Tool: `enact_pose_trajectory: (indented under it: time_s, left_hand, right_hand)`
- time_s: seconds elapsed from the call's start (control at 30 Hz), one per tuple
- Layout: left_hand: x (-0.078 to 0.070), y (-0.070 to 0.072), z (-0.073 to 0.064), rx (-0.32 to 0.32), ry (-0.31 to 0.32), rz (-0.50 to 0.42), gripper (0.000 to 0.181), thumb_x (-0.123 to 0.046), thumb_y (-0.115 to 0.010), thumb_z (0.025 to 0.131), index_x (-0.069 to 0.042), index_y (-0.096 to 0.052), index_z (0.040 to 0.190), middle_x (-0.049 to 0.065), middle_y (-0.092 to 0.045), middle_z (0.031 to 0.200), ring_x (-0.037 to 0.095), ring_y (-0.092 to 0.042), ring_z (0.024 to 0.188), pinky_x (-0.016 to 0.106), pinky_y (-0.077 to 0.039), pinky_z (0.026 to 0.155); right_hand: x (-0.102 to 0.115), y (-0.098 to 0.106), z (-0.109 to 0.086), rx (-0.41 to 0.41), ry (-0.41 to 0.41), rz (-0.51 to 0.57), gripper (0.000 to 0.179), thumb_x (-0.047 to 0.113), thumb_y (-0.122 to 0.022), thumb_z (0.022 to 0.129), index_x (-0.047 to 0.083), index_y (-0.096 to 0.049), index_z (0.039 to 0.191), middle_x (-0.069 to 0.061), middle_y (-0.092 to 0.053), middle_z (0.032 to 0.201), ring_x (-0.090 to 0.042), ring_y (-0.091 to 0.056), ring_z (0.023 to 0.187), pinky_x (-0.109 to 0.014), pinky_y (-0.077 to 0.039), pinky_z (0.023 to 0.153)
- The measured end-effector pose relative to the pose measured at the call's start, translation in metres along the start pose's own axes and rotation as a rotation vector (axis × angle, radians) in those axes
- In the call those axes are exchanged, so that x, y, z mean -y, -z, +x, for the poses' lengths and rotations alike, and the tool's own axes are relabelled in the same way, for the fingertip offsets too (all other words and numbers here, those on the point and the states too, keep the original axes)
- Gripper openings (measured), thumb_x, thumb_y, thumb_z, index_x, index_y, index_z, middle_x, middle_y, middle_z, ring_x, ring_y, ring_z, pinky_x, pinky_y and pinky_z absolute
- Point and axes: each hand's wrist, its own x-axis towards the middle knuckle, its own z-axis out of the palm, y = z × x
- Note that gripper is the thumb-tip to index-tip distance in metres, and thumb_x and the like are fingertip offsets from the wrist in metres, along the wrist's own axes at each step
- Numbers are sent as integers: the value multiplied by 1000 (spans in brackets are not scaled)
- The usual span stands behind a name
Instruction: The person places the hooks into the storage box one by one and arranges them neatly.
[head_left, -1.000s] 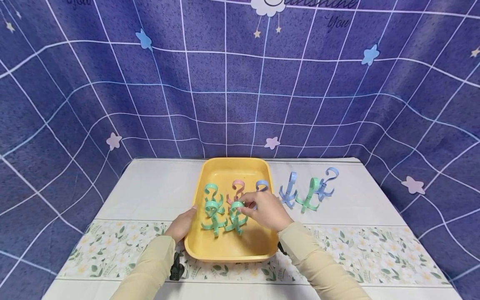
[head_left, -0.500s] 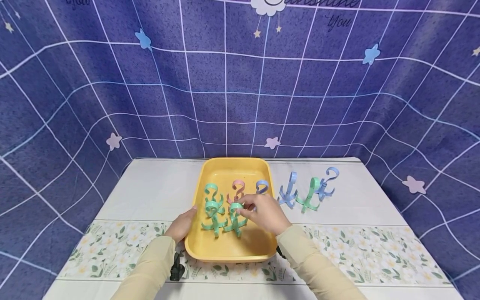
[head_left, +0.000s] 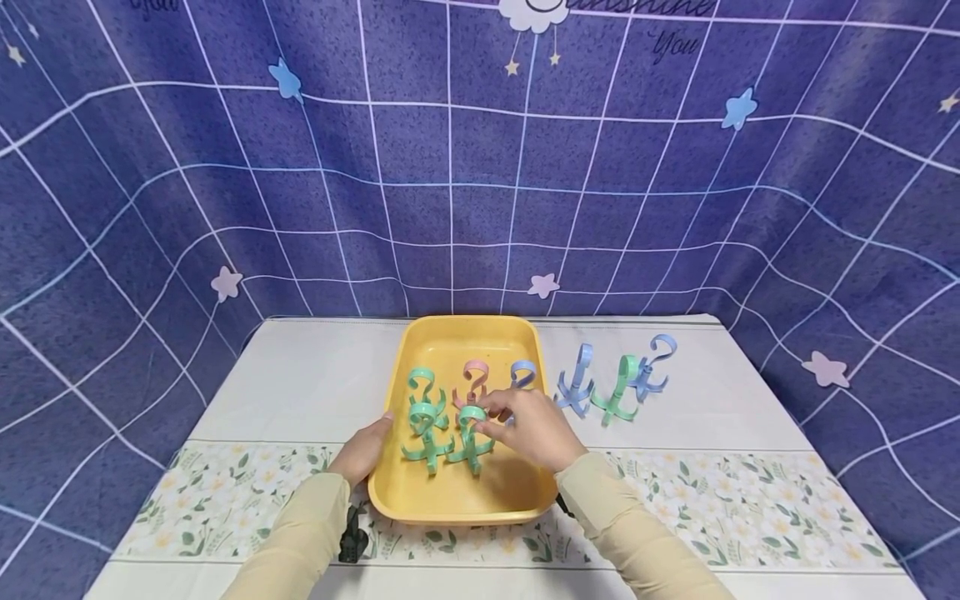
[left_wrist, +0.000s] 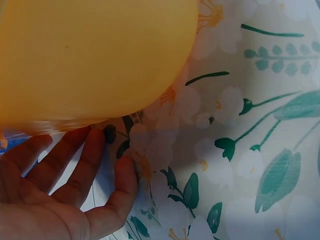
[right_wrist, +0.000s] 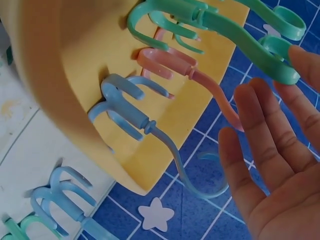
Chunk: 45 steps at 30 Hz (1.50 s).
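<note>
My left hand [head_left: 363, 450] holds the left side of the yellow tray [head_left: 465, 502], thumb at the rim. In the left wrist view its fingers [left_wrist: 90, 160] reach up to the outer wall. Inside the tray my right hand [head_left: 534, 423] pinches the curved top of a green multi-prong hanging hook [head_left: 471, 446], which stands upright on its prongs. Two more green hooks, a nearer one [head_left: 430, 450] and a farther one [head_left: 422, 379], stand to its left. Behind the hand are a pink hook [head_left: 476, 371] and a blue hook [head_left: 523, 369], their lower parts partly hidden in the head view.
Right of the tray lie two blue hooks, one nearer [head_left: 576, 383] and one farther [head_left: 654, 371], with a green hook [head_left: 618, 396] between them. A floral band [head_left: 712, 508] crosses the white tablecloth [head_left: 307, 375]. A blue gridded curtain [head_left: 480, 192] hangs behind.
My right hand has shifted slightly down at the green hook's top, and that hook has moved a little with it. My left hand and the tray have stayed in place.
</note>
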Motion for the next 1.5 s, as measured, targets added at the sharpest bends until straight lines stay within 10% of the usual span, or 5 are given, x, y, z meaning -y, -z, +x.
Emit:
enact_pose_trajectory:
  time_s: [1.5]
  left_hand:
    - [-3,0,-1,15,12,20,67,-44,-19,112,5,-32,156,30,-47,145,44,-49,131,60,-33,111]
  right_hand:
    - [-38,60,-27,-69,-29,-40,22,12,-79,91,10,-78,112,-5,-74,112,-17,-70,88,-40,-56,79]
